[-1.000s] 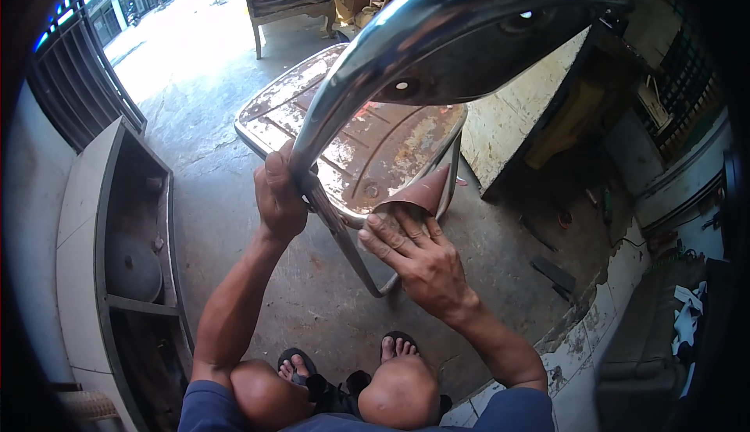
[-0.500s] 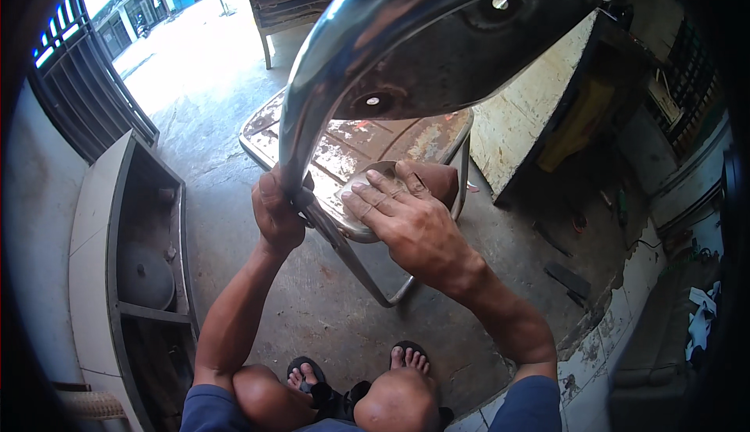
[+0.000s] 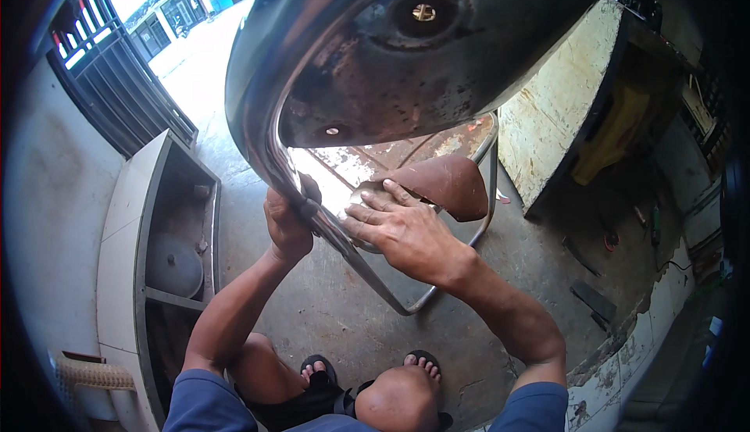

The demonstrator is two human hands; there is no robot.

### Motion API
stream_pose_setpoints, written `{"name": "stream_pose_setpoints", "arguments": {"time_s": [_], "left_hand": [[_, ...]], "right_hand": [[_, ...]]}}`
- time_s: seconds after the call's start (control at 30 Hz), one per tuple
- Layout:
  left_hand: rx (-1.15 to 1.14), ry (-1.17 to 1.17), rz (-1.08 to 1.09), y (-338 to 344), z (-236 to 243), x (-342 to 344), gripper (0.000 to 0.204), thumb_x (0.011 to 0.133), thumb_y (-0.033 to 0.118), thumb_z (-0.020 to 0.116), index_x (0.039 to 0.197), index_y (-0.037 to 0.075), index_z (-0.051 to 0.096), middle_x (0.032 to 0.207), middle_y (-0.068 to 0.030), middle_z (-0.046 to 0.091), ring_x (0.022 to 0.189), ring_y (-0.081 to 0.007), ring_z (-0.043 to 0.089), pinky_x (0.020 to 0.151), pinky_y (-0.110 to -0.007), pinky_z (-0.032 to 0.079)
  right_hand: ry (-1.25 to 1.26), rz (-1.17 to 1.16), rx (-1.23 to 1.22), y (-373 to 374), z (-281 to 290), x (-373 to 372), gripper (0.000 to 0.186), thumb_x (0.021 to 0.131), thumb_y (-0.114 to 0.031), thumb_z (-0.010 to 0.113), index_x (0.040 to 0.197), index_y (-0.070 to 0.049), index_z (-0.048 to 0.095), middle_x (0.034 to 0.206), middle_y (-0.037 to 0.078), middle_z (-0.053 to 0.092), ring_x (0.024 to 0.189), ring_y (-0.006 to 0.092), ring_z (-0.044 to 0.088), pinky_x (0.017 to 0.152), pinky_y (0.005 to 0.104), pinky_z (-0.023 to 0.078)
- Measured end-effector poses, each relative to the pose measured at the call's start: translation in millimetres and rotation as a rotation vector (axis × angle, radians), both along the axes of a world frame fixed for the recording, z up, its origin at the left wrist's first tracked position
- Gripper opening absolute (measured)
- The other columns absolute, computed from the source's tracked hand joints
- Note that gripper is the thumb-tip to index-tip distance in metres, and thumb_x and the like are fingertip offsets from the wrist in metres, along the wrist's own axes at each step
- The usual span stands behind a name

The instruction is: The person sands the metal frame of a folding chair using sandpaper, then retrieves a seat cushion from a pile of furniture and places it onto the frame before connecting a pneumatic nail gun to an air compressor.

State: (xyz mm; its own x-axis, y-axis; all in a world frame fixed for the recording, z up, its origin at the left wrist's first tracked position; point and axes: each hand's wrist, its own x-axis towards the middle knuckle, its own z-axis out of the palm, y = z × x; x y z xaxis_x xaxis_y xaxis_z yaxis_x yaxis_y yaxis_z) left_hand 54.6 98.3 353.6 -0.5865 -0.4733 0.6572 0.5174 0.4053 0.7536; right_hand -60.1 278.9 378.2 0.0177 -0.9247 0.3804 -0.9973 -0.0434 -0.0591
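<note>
A metal folding chair stands before me, its dark, spotted backrest (image 3: 437, 65) filling the upper view above the rust-patched seat (image 3: 398, 149). My left hand (image 3: 287, 219) is wrapped round the chrome side tube, just below the backrest. My right hand (image 3: 391, 229) lies with fingers stretched and slightly spread on the near left part of the seat. A reddish-brown curled sheet, like sandpaper (image 3: 441, 182), reaches from under those fingers toward the right edge of the seat; what lies beneath the fingertips is partly hidden.
A tiled shelf unit (image 3: 117, 260) with a round lid stands on the left, near a dark metal gate (image 3: 117, 73). At right are a leaning pale board (image 3: 555, 104), hand tools (image 3: 594, 299) on the concrete floor, and a broken tiled ledge (image 3: 656, 330).
The backrest now appears larger and lower in view. My right hand has shifted with the sheet, which now sticks out further right. My left hand keeps its grip on the tube.
</note>
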Motion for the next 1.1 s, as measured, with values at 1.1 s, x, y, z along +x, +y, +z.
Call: {"name": "stream_pose_setpoints", "arguments": {"time_s": [1.1], "left_hand": [[0.034,0.004,0.048,5.1,-4.7,-4.7,0.057,0.098,0.055,0.029,0.078,0.005,0.049,0.065,-0.0042,0.048,0.055,-0.0114,0.044,0.049,-0.027,0.035]], "right_hand": [[-0.063,-0.041,0.028,-18.3,-5.8,2.4,0.038,0.095,-0.015,0.042,0.128,-0.018,0.060,0.136,0.003,0.057,0.132,0.0262,0.048,0.113,0.0474,0.032]]}}
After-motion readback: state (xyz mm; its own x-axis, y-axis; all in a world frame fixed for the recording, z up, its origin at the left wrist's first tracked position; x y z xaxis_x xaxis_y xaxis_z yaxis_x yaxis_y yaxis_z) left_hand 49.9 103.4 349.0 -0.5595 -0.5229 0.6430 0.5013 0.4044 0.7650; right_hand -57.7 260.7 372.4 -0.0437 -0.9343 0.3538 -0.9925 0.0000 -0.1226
